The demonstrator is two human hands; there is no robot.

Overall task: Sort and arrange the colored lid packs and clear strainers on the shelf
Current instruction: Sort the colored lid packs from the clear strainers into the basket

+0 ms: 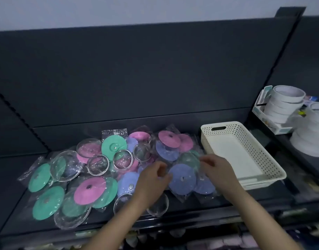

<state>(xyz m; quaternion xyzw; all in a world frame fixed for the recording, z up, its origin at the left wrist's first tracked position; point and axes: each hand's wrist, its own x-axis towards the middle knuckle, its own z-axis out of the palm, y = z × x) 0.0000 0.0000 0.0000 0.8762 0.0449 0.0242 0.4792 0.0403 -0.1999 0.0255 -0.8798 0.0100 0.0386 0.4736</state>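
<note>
Several round lid packs in clear plastic bags lie heaped on the dark shelf [236, 197]: green [46, 204], pink [89, 191] and blue [182, 179]. Clear round strainers [123, 159] lie among them, with one large strainer [65, 166] at the left. My left hand [153, 179] hovers with fingers apart at the left edge of the blue lid pack. At the upper right of that pack, over a clear-bagged green lid [188, 160], my right hand [216, 170] has loosely curled fingers. Both hands are blurred; whether they pinch the bag is unclear.
A cream perforated basket [268, 156] stands on the shelf just right of the pile. Stacks of white tape rolls [285, 103] sit on the neighbouring shelf at far right. The dark back panel [137, 78] rises behind the pile.
</note>
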